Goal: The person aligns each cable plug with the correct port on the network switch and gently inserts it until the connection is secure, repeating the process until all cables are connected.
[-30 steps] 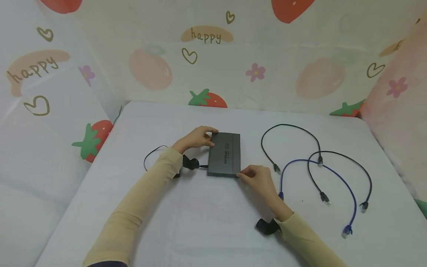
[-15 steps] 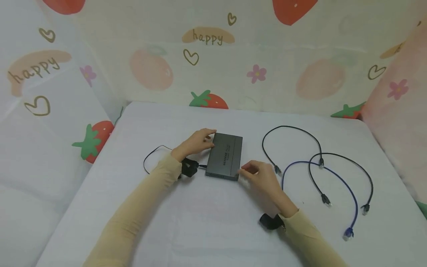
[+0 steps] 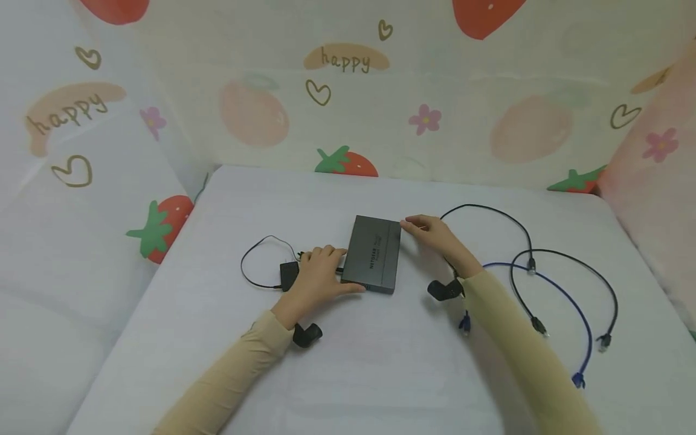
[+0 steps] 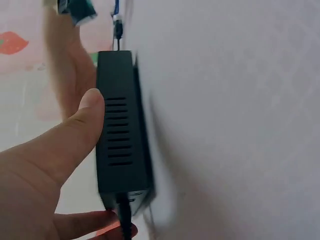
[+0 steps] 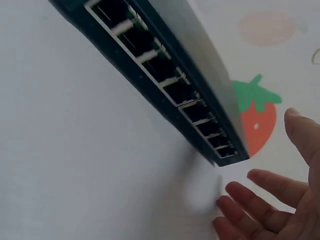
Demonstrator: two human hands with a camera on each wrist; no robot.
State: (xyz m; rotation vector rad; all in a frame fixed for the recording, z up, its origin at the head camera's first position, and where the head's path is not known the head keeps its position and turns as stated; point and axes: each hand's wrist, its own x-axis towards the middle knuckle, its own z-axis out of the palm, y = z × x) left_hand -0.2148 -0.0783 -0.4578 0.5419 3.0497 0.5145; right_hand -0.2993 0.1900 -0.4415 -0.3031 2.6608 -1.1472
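Observation:
A dark grey Netgear network switch lies on the white table between both hands, a power plug in its left side. My left hand is at its near left corner. In the left wrist view, the thumb lies straight against the vented side of the switch, while other fingers are by the power plug. My right hand is by the far right corner. In the right wrist view, its fingers are spread beside the switch, whose row of ports shows with no cables in it.
A black power adapter with a looped cord lies left of the switch, partly behind my left hand. To the right are black network cables and a blue one, partly covered by my right arm. A patterned backdrop stands behind the table.
My left hand has come from the far left corner to the near left one. The right hand has moved from the near right corner to the far right one. The adapter is uncovered.

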